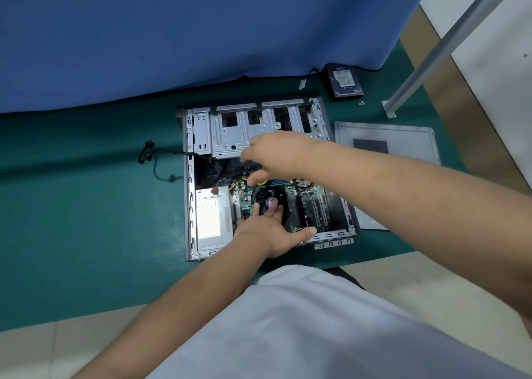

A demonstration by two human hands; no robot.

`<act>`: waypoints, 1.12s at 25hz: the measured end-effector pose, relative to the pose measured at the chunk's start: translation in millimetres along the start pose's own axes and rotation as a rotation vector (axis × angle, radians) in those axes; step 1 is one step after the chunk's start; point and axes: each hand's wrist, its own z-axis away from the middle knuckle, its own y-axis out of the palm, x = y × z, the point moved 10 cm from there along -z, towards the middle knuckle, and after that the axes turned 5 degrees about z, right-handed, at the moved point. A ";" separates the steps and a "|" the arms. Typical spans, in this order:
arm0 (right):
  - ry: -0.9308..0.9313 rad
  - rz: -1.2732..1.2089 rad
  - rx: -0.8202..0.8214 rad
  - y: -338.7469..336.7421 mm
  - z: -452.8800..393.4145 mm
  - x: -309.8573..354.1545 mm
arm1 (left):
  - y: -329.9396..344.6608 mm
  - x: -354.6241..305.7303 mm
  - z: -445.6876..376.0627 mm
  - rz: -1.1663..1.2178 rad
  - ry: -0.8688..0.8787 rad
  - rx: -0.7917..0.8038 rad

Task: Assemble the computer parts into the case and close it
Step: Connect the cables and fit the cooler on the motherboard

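Both hands inside open PC case (pixel 188 177) on green worktop (pixel 86 206).
Left hand (pixel 267 229) flat, fingers spread on CPU fan (pixel 270 199); right hand (pixel 273 151) above it, fingers curled, blurred, grip unclear.

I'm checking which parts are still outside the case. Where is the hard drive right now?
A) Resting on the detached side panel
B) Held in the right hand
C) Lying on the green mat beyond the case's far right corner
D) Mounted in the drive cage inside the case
C: the hard drive lies flat on the green mat beyond the far right corner of the case, apart from the side panel and both hands.
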 end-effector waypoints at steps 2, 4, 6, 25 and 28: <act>-0.119 -0.039 0.017 -6.2 1.1 6.7 | -0.8 0.1 0.4 -0.004 -0.003 0.006; -0.133 -0.040 0.034 -8.3 1.5 9.6 | -1.2 0.1 1.9 -0.001 -0.008 0.013; -0.078 -0.060 -0.007 -11.6 2.2 9.2 | -0.2 0.6 1.1 0.007 -0.010 0.011; 0.141 -0.199 -0.134 -7.2 8.0 -6.9 | -1.3 0.0 1.7 -0.015 -0.017 0.004; 0.348 -0.072 -0.161 1.6 8.6 -11.3 | -0.8 -0.9 1.2 -0.011 -0.012 0.002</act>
